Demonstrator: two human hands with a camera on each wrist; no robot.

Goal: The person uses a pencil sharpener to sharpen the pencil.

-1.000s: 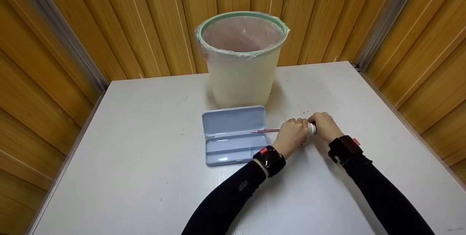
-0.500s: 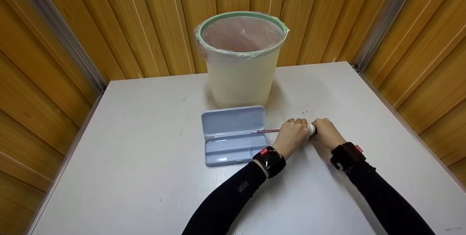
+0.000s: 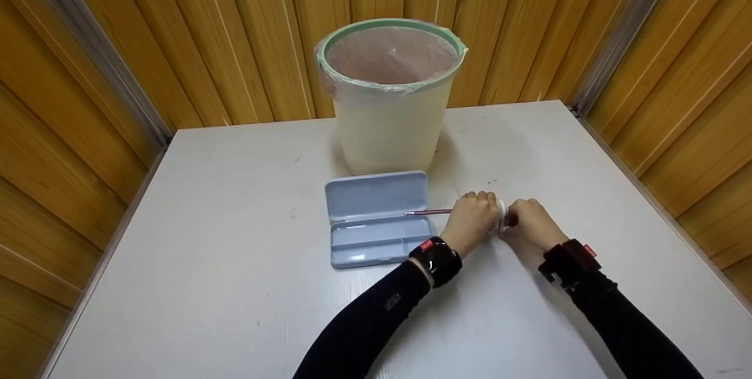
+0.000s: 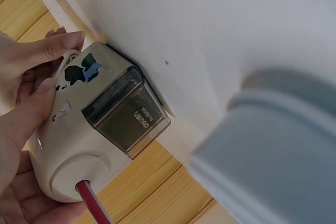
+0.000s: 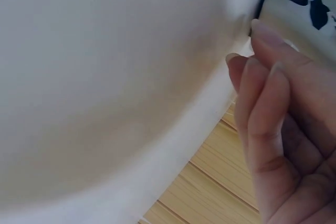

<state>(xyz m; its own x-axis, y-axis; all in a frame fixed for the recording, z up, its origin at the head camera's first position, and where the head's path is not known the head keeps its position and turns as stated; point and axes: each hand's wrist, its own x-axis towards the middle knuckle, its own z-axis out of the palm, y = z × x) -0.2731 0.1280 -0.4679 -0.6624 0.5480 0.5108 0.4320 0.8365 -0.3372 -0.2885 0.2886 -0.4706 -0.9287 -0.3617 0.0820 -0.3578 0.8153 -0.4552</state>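
Observation:
My left hand [image 3: 472,217] grips a white rotary pencil sharpener [image 4: 65,142], thumb along its top. Dark and blue patterns mark its body, and a tinted see-through shavings drawer [image 4: 134,121] faces the left wrist camera. A red pencil [image 4: 93,203] sticks out of its front hole, its other end pointing left towards the pencil case in the head view. At the sharpener's rear, my right hand [image 3: 533,223] curls its fingers round the dark crank knob [image 3: 513,219]. In the right wrist view, the right fingers [image 5: 268,114] are bent in and hide the knob.
An open blue pencil case [image 3: 376,195] lies left of the hands, its lid laid back and its compartments facing up. Behind it stands a pale bin [image 3: 390,132] with a green rim and plastic liner. Wood-patterned walls border the white table [image 3: 205,250].
My right hand has moved down and slightly right in the head view, swinging the crank knob with it. The left hand, sharpener and pencil have stayed in place.

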